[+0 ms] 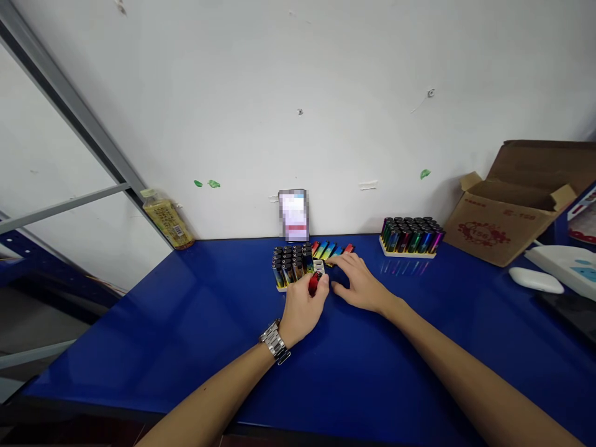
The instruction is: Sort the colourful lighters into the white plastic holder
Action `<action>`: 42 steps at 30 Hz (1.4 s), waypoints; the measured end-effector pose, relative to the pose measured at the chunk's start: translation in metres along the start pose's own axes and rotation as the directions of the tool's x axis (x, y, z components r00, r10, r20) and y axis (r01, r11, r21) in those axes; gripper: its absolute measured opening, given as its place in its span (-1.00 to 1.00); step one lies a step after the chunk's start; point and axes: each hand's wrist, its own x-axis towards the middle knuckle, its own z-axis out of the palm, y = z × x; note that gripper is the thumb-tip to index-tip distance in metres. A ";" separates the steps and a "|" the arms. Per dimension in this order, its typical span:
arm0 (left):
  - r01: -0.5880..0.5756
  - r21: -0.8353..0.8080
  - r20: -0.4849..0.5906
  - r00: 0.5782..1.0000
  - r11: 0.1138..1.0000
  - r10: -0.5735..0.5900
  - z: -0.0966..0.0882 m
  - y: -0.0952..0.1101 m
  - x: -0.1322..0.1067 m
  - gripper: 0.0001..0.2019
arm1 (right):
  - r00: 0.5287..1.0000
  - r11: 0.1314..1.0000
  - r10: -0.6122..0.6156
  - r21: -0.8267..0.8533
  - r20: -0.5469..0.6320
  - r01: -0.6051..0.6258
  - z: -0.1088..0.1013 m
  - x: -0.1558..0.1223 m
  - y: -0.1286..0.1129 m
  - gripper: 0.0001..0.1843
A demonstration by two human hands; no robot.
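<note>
My left hand point(302, 310), with a metal watch on the wrist, is closed around a red lighter point(315, 283) at the front of a white tray point(318, 266). Dark-capped lighters point(287, 264) stand upright in rows in this tray, and a few of its slots at the right end show bare. Just right of the tray, my right hand point(356, 282) has its fingers bent and apart, the thumb away from the index finger. Its index fingertip is close to several coloured lighters point(328, 250) lying on the table; whether it touches one I cannot tell.
A phone point(295, 216) leans on the wall behind the tray. Further right stand a second full tray of lighters point(412, 237), an open cardboard box point(507, 217) and a white mouse-shaped object point(535, 280). A yellow bottle point(167, 220) stands at the blue table's point(186, 310) back left.
</note>
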 end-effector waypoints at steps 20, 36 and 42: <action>-0.078 0.080 0.136 0.988 0.994 0.067 0.005 0.009 -0.022 -0.82 | 0.923 0.874 0.218 0.484 -0.318 -0.040 -0.001 0.014 -0.014 -0.75; -0.430 0.123 0.401 0.846 0.894 0.352 0.006 0.010 -0.026 -0.76 | 0.993 0.995 0.015 -0.095 -0.116 -0.027 0.019 0.028 -0.024 -0.78; -0.420 0.130 0.409 0.848 0.898 0.338 0.006 0.010 -0.025 -0.77 | 0.998 0.968 0.053 -0.246 -0.037 -0.060 0.013 0.028 -0.032 -0.65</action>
